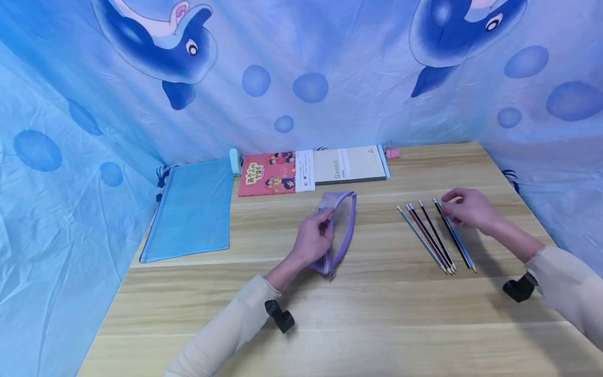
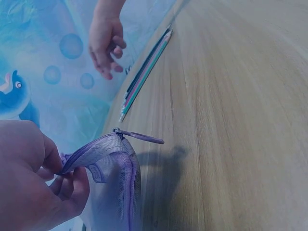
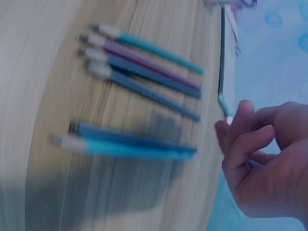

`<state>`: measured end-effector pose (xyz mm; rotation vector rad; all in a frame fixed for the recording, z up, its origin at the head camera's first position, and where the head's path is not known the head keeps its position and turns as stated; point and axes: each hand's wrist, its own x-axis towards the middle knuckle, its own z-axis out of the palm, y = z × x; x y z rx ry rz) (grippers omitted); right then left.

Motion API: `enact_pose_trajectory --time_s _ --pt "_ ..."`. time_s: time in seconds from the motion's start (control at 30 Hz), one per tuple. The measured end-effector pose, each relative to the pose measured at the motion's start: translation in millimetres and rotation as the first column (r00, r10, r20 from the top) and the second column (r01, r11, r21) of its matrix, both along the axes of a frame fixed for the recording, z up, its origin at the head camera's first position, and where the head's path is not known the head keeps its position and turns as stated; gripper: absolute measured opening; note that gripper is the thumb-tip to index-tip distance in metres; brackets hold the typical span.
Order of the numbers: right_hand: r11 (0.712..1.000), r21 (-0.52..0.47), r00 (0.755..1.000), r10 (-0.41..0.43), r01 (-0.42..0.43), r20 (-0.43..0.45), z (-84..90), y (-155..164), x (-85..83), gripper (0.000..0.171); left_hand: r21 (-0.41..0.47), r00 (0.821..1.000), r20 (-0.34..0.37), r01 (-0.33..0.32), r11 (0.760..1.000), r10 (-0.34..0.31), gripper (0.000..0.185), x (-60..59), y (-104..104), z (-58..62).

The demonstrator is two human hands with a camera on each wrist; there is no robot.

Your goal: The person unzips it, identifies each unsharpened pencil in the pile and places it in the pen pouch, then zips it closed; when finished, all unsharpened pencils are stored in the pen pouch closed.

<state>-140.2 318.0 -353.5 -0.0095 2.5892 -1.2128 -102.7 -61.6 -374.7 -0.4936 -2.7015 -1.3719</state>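
Observation:
My left hand (image 1: 316, 235) grips the upper edge of a purple mesh pencil pouch (image 1: 343, 225) that stands on its side at the middle of the wooden table (image 1: 377, 314). In the left wrist view my fingers (image 2: 72, 185) pinch the pouch's rim (image 2: 108, 144), and its zipper pull (image 2: 144, 138) sticks out. Several pencils (image 1: 426, 238) lie side by side to the right, with two more (image 1: 457, 238) a little apart. My right hand (image 1: 454, 208) hovers over the far ends of those two, fingers loosely curled. In the right wrist view this hand (image 3: 240, 134) holds nothing, beside the pencils (image 3: 144, 65).
A blue mesh zip bag (image 1: 193, 209) lies at the table's left edge. A red booklet (image 1: 268, 173) and a grey notepad (image 1: 348, 163) lie along the back, with a pink clip (image 1: 392, 152) beside them. Blue dolphin cloth (image 1: 301, 78) walls three sides.

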Motion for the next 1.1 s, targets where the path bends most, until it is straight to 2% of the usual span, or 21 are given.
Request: enact_pose_trajectory --time_s 0.17,0.4,0.63,0.93,1.1 --pt "0.993 0.095 0.998 0.068 -0.069 0.011 -2.9 20 3.2 0.034 0.008 1.000 0.014 -0.003 1.000 0.003 0.057 0.3 0 0.4" --pt "0.972 0.191 0.991 0.133 -0.134 0.017 -12.0 28 5.0 0.037 0.014 1.000 0.005 0.000 1.000 0.000 0.057 0.3 1 -1.9" --pt "0.953 0.254 0.984 0.179 -0.167 -0.022 -14.0 19 2.9 0.032 0.010 1.000 0.013 -0.004 1.000 0.004 0.057 -0.3 1 -2.1" --pt "0.924 0.331 0.975 0.218 -0.194 -0.039 -16.4 9 3.6 0.040 0.017 1.000 -0.005 -0.003 1.000 0.003 0.057 0.4 1 -0.7" --pt "0.884 0.420 0.970 0.240 -0.206 -0.029 -15.9 0 2.5 0.039 0.020 1.000 -0.014 0.000 1.000 0.000 0.056 0.8 0 -1.9"
